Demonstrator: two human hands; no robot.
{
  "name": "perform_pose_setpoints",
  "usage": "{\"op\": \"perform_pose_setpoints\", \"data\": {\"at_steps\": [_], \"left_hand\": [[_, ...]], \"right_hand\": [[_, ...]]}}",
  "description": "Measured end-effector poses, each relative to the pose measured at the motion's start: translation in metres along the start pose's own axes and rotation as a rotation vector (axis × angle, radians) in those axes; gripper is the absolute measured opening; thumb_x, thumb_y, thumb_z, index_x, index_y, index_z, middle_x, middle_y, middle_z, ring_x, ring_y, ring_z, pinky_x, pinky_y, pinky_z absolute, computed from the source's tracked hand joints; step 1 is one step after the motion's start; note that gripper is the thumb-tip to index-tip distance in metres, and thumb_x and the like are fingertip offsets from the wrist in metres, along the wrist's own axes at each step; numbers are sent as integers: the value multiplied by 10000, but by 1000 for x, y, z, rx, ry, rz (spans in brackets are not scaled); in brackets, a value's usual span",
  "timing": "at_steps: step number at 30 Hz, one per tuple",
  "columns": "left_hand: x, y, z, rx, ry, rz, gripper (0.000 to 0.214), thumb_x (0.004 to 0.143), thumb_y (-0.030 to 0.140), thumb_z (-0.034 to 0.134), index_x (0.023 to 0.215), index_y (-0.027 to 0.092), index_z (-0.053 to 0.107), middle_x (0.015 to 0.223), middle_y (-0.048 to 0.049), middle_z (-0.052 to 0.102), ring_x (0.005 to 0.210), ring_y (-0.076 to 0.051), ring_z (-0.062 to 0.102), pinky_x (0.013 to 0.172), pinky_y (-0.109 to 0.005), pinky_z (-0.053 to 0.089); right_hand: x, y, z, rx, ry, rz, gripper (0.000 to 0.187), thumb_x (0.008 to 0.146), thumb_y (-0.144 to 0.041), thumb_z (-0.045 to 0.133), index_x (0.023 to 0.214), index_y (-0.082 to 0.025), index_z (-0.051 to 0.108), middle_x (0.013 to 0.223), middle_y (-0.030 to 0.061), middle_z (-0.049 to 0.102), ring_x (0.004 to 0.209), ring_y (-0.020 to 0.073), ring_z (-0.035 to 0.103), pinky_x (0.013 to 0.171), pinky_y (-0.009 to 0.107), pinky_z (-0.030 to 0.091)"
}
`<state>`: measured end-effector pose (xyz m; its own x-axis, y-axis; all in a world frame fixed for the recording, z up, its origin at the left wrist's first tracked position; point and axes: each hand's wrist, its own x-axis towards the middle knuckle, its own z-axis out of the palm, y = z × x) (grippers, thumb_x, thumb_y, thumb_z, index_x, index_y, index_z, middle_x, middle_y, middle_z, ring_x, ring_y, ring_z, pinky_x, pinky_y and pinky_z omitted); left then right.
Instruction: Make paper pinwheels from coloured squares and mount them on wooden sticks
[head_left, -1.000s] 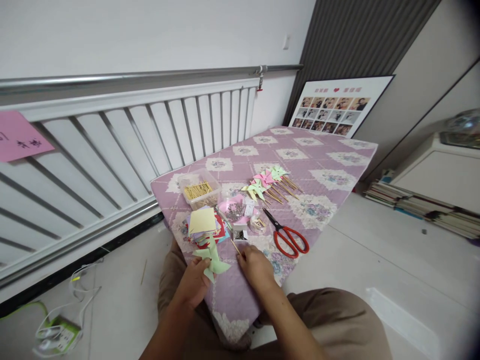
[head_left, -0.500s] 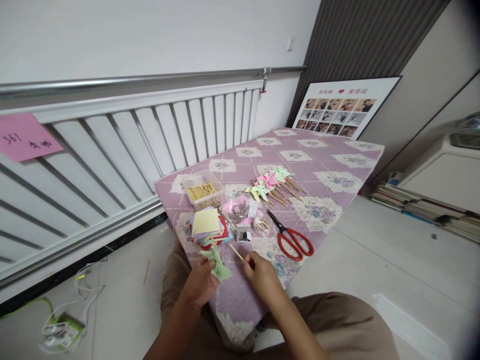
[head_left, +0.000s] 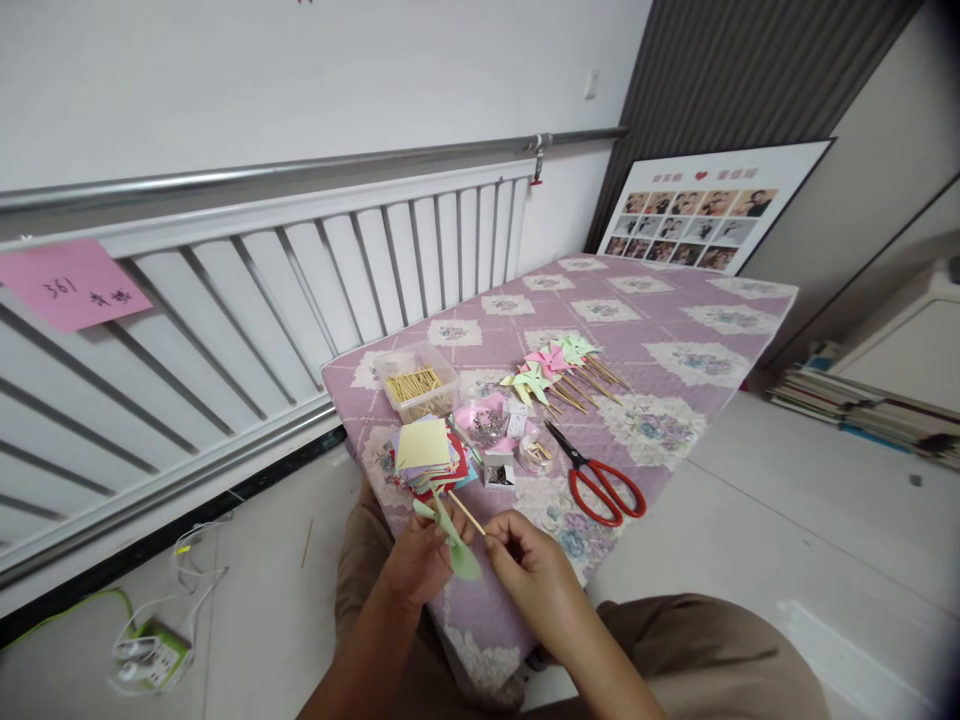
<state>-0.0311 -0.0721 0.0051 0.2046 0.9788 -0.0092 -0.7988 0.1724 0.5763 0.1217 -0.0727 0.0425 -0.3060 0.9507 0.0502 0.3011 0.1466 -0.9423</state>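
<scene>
Near the table's front corner, my left hand point(head_left: 421, 560) is closed on a light green paper pinwheel point(head_left: 459, 553), which is turned partly edge-on. My right hand point(head_left: 525, 565) pinches the lower end of a thin wooden stick point(head_left: 469, 513). The stick's far end is beside the upper part of the pinwheel; whether they touch I cannot tell. Just beyond my hands lies a stack of coloured paper squares point(head_left: 422, 445), a pale yellow one on top. A small white box point(head_left: 499, 470) of dark pins stands to its right.
Red-handled scissors point(head_left: 606, 490) lie at the right. Behind are a clear box of wooden sticks point(head_left: 417, 385), a dish of small metal pins point(head_left: 486, 424), a round tub point(head_left: 535, 453) and several finished pinwheels point(head_left: 551, 362). A radiator point(head_left: 315, 270) runs along the table's left side.
My hands have come closer together. The stick's tip has moved to the pinwheel, and the pinwheel has turned more edge-on. The camera view has shifted slightly.
</scene>
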Motion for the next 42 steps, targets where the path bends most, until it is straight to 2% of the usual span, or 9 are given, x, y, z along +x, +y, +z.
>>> {"op": "perform_pose_setpoints", "data": {"at_steps": [3,7,10,15,19,25,32,42], "left_hand": [[-1,1,0,43,-19,31,382,618,343,813,595,163,477,676,22,484,666,-110,479,657,-262,369],[-3,1,-2,56,-72,59,297,663,335,779,631,171,533,764,8,529,672,-109,499,616,-251,359],[-4,2,-1,69,-104,88,247,683,290,762,637,178,546,749,8,539,662,-111,507,610,-252,358],[-4,6,7,85,-41,117,334,643,323,784,574,168,496,695,10,533,657,-122,494,639,-268,376],[-5,10,15,60,-67,131,316,647,296,780,564,170,503,651,15,526,634,-124,485,626,-266,365],[-5,14,19,57,-117,151,279,687,265,753,565,173,520,649,20,525,617,-111,494,611,-259,354],[-5,14,19,107,-98,157,354,671,296,765,556,168,456,625,30,502,590,-101,481,588,-249,350],[-5,14,11,95,-42,143,346,649,325,779,574,178,475,654,15,514,605,-121,484,562,-255,344]], "right_hand": [[-4,-8,-1,1,-4,-10,135,827,-236,460,705,-197,502,609,-47,426,584,120,421,558,218,336],[-8,-17,-1,-3,-14,-32,141,832,-225,464,709,-193,526,599,-47,439,575,117,428,550,213,333],[-9,-23,0,-5,-17,-56,139,827,-216,473,702,-193,529,588,-51,432,560,110,420,538,208,328],[-10,-31,2,11,-9,-67,147,814,-215,481,671,-196,508,577,-56,400,546,104,392,517,203,317],[-11,-35,3,30,-24,-58,170,815,-230,468,648,-199,469,572,-58,385,542,102,382,515,202,313],[-12,-33,2,16,-41,-63,157,818,-221,475,662,-199,482,582,-54,398,555,105,391,528,203,325],[-12,-31,2,25,-45,-70,177,829,-222,465,654,-199,465,584,-57,388,555,103,385,529,200,326],[-13,-28,3,24,-47,-59,152,821,-214,476,674,-199,510,578,-55,416,549,106,404,527,204,334]]}}
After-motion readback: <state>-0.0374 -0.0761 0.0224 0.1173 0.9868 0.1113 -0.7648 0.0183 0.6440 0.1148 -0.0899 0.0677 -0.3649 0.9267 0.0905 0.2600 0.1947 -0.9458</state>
